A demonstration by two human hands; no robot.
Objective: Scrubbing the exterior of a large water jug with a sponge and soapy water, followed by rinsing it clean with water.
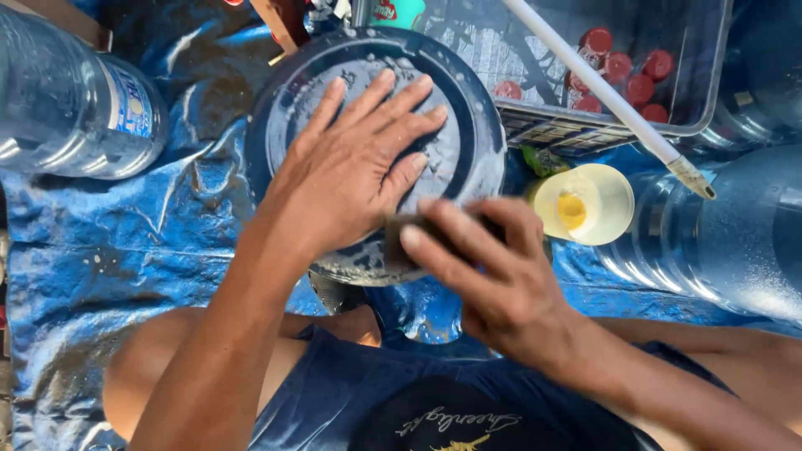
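A round dark pan (480, 125), bottom up and smeared with white suds, lies on a blue tarp in front of me. My left hand (351, 171) presses flat on its soapy middle, fingers spread. My right hand (484, 267) grips a dark scrubbing sponge (401, 238) and holds it against the pan's near rim. The sponge is mostly hidden under my fingers. The pan's handle (338, 294) sticks out toward my lap.
The blue tarp (125, 250) covers the ground. Large clear water jugs lie at the left (71, 108) and right (718, 242). A pale yellow bottle (585, 205) sits beside the pan. A clear crate (660, 50) holds red caps; a white stick (610, 96) crosses it.
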